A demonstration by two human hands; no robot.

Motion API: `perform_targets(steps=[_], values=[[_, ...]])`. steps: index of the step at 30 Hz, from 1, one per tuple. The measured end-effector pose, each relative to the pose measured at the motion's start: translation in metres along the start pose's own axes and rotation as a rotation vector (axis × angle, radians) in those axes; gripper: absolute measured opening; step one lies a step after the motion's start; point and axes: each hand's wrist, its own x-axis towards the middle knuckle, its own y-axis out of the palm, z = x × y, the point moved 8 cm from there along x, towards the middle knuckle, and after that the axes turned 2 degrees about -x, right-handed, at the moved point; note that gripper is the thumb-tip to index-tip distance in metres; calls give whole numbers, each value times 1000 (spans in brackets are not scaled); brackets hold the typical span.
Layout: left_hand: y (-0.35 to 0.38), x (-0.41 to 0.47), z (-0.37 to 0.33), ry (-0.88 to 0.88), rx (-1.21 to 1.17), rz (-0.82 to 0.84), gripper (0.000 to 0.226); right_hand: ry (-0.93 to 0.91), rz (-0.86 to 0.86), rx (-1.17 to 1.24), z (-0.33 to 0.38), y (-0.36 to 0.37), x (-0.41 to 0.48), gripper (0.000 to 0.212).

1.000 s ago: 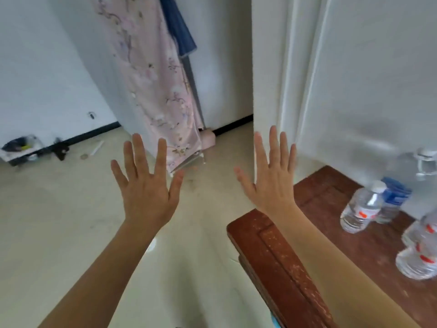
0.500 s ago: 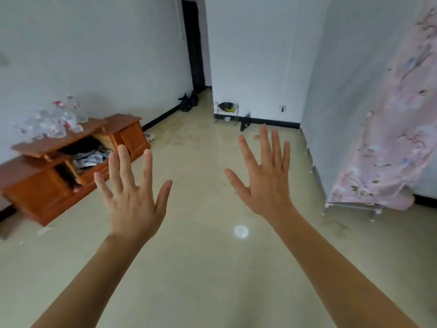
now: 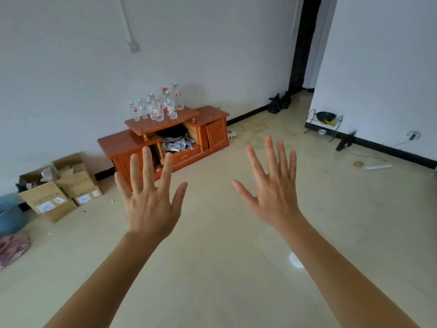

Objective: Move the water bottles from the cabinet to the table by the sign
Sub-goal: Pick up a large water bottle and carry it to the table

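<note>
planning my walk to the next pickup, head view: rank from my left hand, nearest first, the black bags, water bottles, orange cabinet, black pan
1. orange cabinet, ahead, its front behind the fingers of the left hand.
2. water bottles, on its top, farther back.
3. black pan, far right, and black bags, far back right: too close to call.
</note>
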Motion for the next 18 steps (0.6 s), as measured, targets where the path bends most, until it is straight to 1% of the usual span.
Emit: perform_targets(steps=[2,6,8,13,18], values=[[26,33,-4,-14,58,-5,71,-44,-2,21,-21,37,33,82],[53,98,-5,-111,93,-36,71,-82,35,84,-45,96,104,82],[65,128,-9,-125,121,-43,71,-96,53,130,-54,123,139,82],[87,187,9,-184,152,-59,75,-167,81,221,-50,177,204,79],[142,240,54,-245,176,-67,77,-199,123,285,-36,265,256,79]])
